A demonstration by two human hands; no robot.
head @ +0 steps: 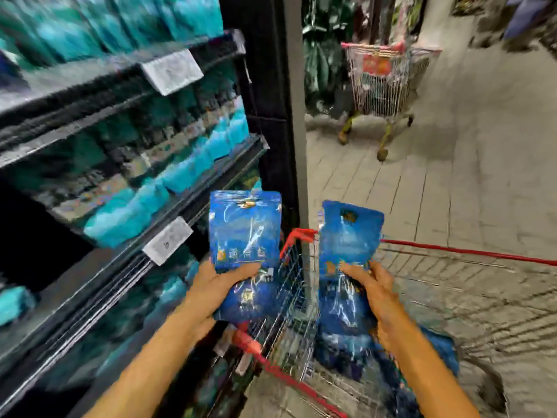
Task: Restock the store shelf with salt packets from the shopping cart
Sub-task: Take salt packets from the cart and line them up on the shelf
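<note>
Holding one blue salt packet (244,233) upright, the left hand (215,292) has its fingers curled round the lower end; the right hand (378,292) grips a second packet (346,245) likewise, both above the red-rimmed shopping cart (452,251), beside the store shelf (126,260) of teal packs

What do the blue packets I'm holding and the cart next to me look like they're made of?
Packet in the left hand: seemingly thin glossy plastic film; white glare streaks and creases show.
Packet in the right hand: looks the same, shiny and crinkled.
Cart: bare metal wire mesh, silvery, with red trim on the rim, probably plastic or coated; blur leaves that open.
</note>
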